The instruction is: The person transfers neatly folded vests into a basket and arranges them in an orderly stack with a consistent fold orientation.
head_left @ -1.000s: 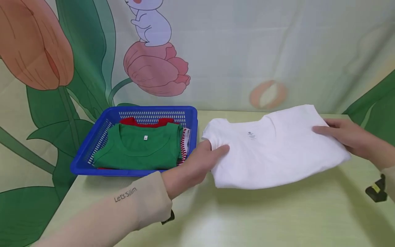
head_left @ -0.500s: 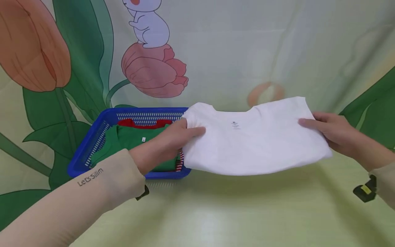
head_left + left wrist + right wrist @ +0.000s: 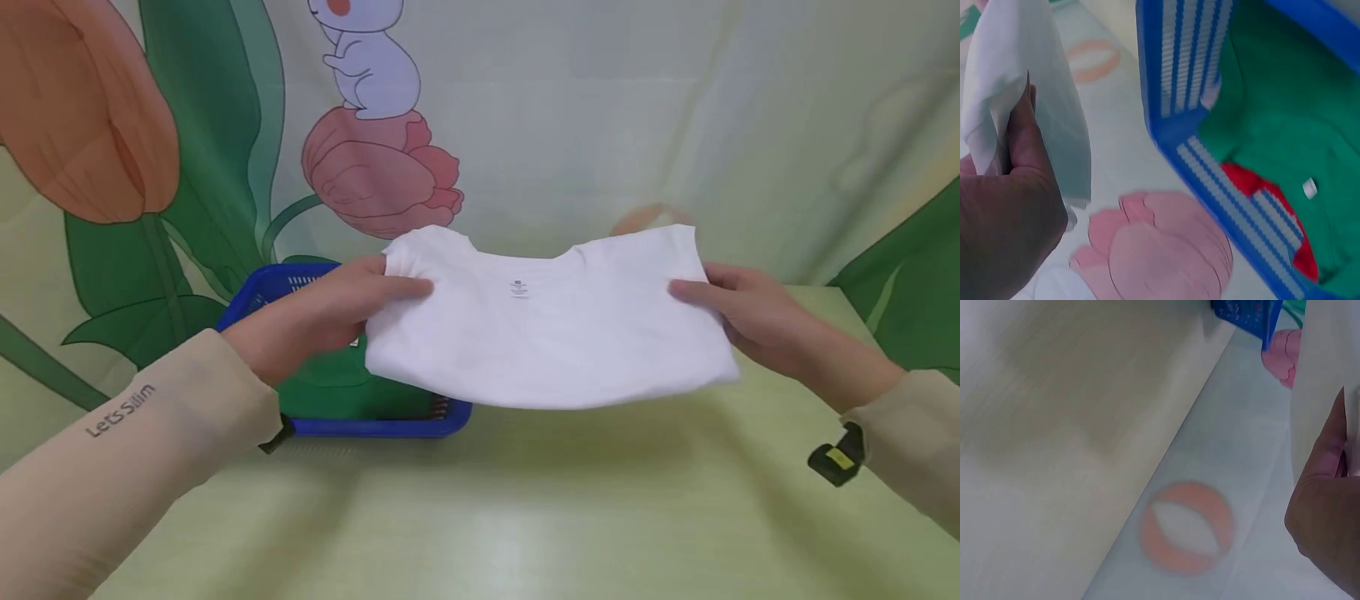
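Note:
A folded white T-shirt (image 3: 540,333) hangs level above the table, its neckline toward the back and small printed label text showing inside the collar. At its left end my left hand (image 3: 337,300) pinches the cloth, thumb on top and fingers underneath. On the other end my right hand (image 3: 757,312) grips it the same way. The shirt's left part overlaps the blue plastic basket (image 3: 375,428) in the head view. Inside the basket lies a folded green shirt (image 3: 1279,106), with a bit of red cloth (image 3: 1307,259) at its edge.
The pale table (image 3: 525,517) stretches below and to the right of the basket. Behind it hangs a curtain (image 3: 570,125) printed with tulips and a white rabbit. Black wrist straps show at both cuffs.
Both hands have carried the white T-shirt left and somewhat up, from beside the basket to partly over it. The shirt has levelled out, and more of the green shirt is covered.

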Available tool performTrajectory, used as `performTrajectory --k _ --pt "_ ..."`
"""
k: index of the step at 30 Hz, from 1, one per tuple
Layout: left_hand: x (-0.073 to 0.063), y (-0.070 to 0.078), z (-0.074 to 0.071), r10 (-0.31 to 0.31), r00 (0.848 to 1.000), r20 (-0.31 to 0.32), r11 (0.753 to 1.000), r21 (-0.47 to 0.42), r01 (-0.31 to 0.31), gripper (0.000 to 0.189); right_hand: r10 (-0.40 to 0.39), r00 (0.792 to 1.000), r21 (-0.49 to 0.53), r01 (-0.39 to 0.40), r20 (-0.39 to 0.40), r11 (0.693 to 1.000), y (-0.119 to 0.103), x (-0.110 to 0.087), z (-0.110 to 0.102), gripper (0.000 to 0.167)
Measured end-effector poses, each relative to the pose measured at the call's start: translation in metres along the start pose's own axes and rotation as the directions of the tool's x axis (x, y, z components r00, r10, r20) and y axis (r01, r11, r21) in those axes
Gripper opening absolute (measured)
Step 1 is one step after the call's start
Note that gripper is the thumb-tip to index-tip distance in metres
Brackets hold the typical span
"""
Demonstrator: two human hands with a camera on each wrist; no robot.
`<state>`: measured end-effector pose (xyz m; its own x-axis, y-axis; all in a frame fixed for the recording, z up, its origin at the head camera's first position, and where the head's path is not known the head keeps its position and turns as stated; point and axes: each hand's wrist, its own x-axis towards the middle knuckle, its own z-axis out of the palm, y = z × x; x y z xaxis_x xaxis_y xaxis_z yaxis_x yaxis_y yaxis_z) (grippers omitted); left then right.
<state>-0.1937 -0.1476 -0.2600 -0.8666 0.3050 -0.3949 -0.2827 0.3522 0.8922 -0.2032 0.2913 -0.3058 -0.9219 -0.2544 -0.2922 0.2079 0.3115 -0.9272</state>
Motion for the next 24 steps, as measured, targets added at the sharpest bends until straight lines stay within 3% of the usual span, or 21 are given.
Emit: performTrajectory --k 13,24 --pt "-0.015 -0.01 -0.076 -0.039 0.999 0.007 0.996 0.077 0.038 0.055 -0.091 0.996 0.134 0.087 0.026 0.987 -0.026 0.02 0.065 0.056" --pt "-0.03 -0.022 -0.13 -0.093 0.994 -0.064 0.986 0.129 0.101 0.055 -0.143 0.987 0.167 0.13 0.069 0.977 -0.042 0.039 0.112 0.046"
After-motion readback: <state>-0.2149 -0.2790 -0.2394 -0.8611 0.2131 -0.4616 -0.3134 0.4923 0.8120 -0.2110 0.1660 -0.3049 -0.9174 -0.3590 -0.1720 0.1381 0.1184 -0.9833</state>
